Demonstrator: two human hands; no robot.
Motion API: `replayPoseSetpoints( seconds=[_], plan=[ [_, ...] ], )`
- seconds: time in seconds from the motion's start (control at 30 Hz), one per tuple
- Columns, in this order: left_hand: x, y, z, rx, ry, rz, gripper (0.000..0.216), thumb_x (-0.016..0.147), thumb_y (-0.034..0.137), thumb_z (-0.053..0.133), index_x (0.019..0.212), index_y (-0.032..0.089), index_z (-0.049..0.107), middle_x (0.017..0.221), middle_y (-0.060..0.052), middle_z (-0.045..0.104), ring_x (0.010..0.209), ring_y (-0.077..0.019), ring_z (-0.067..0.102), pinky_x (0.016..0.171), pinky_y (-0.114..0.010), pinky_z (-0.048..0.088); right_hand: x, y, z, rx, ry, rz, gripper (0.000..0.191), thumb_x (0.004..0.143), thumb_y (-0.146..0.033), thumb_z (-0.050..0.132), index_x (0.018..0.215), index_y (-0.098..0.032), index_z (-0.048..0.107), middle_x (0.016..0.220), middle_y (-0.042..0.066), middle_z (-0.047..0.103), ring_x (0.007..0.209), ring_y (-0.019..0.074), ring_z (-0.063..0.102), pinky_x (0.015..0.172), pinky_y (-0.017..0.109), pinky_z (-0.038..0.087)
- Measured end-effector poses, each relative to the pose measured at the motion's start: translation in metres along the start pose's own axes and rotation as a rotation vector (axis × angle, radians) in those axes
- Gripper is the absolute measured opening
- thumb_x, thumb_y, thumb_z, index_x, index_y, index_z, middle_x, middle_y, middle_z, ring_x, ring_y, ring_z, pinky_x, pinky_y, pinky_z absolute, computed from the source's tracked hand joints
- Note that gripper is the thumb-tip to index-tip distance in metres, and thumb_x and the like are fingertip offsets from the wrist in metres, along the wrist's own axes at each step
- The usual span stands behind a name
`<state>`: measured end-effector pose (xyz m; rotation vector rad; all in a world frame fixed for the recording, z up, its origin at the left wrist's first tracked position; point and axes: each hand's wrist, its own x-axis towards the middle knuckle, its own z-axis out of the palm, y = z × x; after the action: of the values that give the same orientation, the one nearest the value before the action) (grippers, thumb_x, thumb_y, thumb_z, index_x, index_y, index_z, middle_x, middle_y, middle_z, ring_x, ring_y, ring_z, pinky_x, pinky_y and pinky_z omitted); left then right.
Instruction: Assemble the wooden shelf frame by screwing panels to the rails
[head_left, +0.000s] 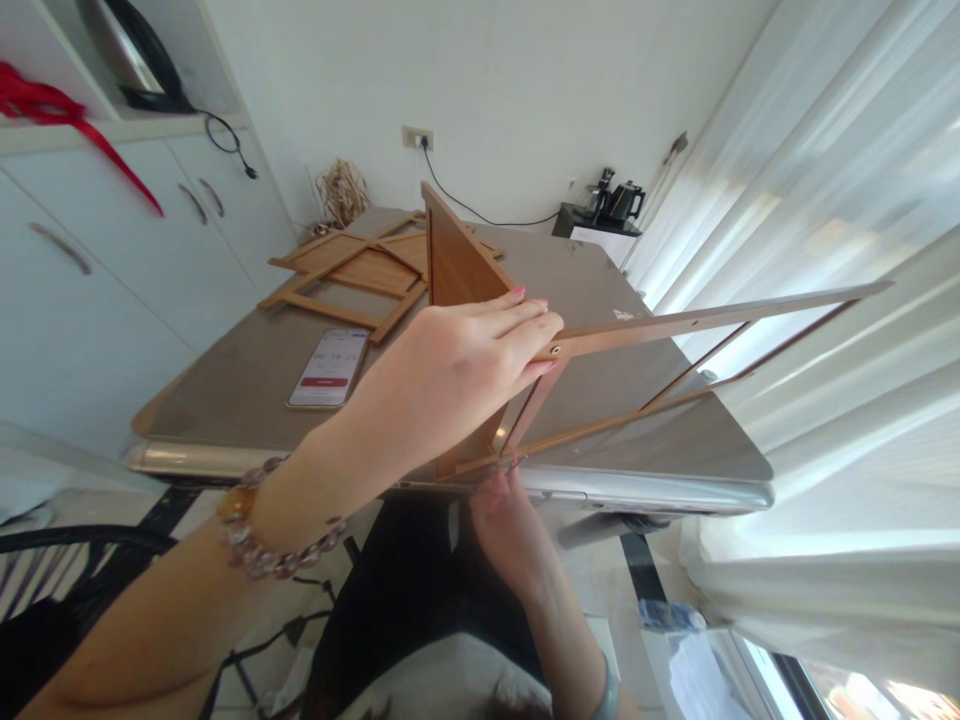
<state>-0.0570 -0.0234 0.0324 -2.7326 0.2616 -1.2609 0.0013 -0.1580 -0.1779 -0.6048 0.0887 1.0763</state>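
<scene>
The smooth, matt wooden frame (675, 330) and wooden panels (360, 265) sit on a matt grey tabletop (247, 370) with glossy metal edging (645, 490), near a glossy-screened phone (328, 367).

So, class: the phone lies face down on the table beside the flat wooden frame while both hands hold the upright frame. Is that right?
Not quite. The head view shows the phone face up, its screen lit, on the table near the flat frame. The left hand and right hand do hold the upright frame.
</scene>
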Motion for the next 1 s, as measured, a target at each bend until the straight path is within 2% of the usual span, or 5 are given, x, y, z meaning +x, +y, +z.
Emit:
replayPoseSetpoints(
  seconds=[0.2,0.4,0.57,0.87,1.0],
  plan=[
    [0.0,0.0,-0.001,0.017,-0.003,0.0,0.019,0.093,0.022,0.058,0.106,0.01,0.067,0.112,-0.008,0.073,0.104,-0.0162,0.069,0.097,-0.026,0.053,-0.004,0.0,-0.004,0.021,0.01,0.049,0.036,0.087,-0.053,0.057,0.086,-0.018,0.064,0.068,-0.002,0.047,0.059,0.0093,0.044,0.059,0.023,0.041],
    [0.0,0.0,-0.001,0.013,-0.013,-0.004,0.018,0.094,0.022,0.056,0.104,0.013,0.067,0.108,-0.006,0.074,0.101,-0.0153,0.07,0.098,-0.026,0.053,-0.005,0.0,-0.005,-0.611,0.093,-0.197,0.07,0.078,-0.08,0.046,0.088,-0.016,0.07,0.059,0.001,0.055,0.049,0.0105,0.04,0.048,0.024,0.03],
    [0.0,-0.001,0.0,0.0,0.005,-0.005,0.02,0.094,0.022,0.057,0.106,0.011,0.067,0.108,-0.006,0.074,0.102,-0.0156,0.069,0.097,-0.026,0.053,-0.004,-0.007,0.0,-0.972,0.201,-0.364,0.072,0.085,-0.077,0.04,0.077,-0.014,0.072,0.049,0.002,0.054,0.045,0.0096,0.038,0.047,0.025,0.025],
    [0.0,0.0,0.0,0.001,-0.008,-0.009,0.021,0.094,0.023,0.057,0.108,0.01,0.066,0.11,-0.008,0.073,0.102,-0.0162,0.069,0.096,-0.027,0.053,0.004,0.001,-0.011,-0.362,0.026,-0.057,0.059,0.082,-0.073,0.052,0.084,-0.017,0.069,0.046,-0.009,0.027,0.042,0.0061,0.014,0.041,0.021,0.013],
    [-0.001,0.0,0.0,-0.013,-0.019,-0.016,0.021,0.094,0.022,0.056,0.109,0.01,0.066,0.113,-0.008,0.072,0.103,-0.0161,0.069,0.098,-0.028,0.052,0.005,0.001,-0.014,-0.43,0.024,-0.095,0.063,0.082,-0.076,0.049,0.084,-0.016,0.069,0.046,-0.008,0.034,0.04,0.0055,0.019,0.04,0.02,0.014]
  ],
)
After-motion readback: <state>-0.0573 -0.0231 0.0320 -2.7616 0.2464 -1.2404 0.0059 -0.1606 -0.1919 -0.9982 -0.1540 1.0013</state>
